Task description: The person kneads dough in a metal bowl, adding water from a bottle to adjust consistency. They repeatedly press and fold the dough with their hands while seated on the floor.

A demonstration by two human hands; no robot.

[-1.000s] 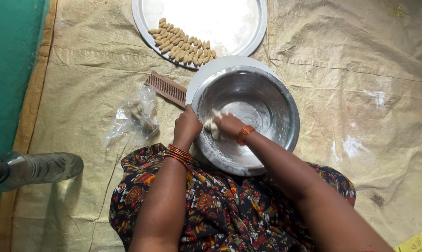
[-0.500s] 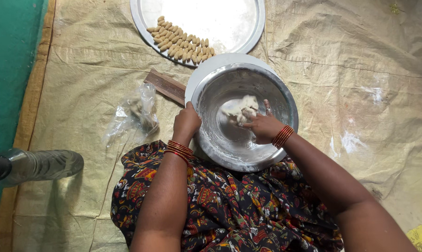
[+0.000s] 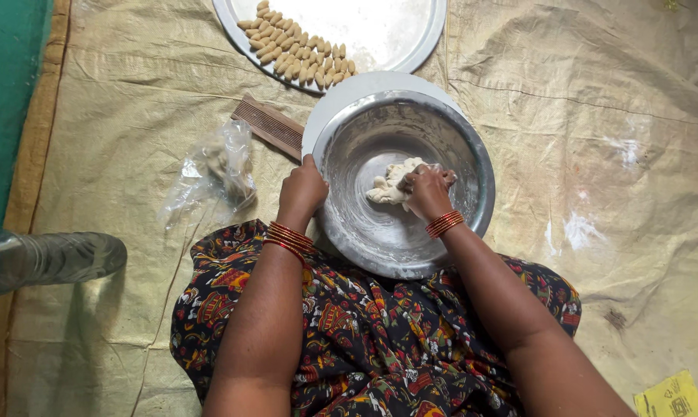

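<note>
Progress: a good share of the shaping looks done. The round steel tray [image 3: 422,35] at the top of the mat carries a packed cluster of small shaped dough pieces [image 3: 295,48] along its left side; the rest of the tray is bare and floury. What is left is the lump of dough [image 3: 391,184] in the bowl, a modest amount by the look of it.

Your hands: your right hand [image 3: 428,191] is down inside the steel bowl [image 3: 472,154], its grip closed on the dough lump, which sits near the middle of the bowl floor, slightly toward the far side. Your left hand [image 3: 303,191] clamps the bowl's near-left rim, fingers curled over the edge.

Containers:
- Steel bowl: holds only the one dough lump; the inner wall is smeared with flour or dough film. It rests partly against your lap, on the mat.
- A flat pale disc [image 3: 341,96], lid or plate, shows under the bowl's far-left edge.
- Steel tray: shaped pieces only, touching one another in rows.
- Clear plastic bag [image 3: 214,174], crumpled, left of the bowl; contents unclear.
- Clear plastic bottle [image 3: 52,259] lies on its side at the far left.

A ridged wooden comb [image 3: 270,127] lies between the bag and the bowl.
</note>
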